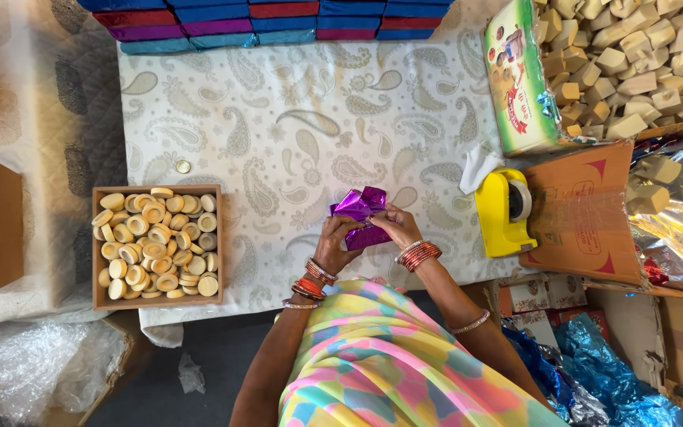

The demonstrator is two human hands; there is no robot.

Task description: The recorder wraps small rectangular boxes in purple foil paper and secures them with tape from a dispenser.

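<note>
Both my hands hold a small packet wrapped in shiny purple foil (361,213) over a paisley-patterned white cloth (278,126). My left hand (333,241) grips the packet from below and the left. My right hand (395,224) pinches the foil at its right side, where the folds stick up. Bangles ring both wrists.
A wooden tray (156,246) full of round pale discs sits at the left. A yellow tape dispenser (504,212) stands to the right, beside a cardboard flap (583,213). A box of tan blocks (634,55) is at top right. Coloured flat boxes (262,20) line the far edge. Blue foil (594,372) lies at bottom right.
</note>
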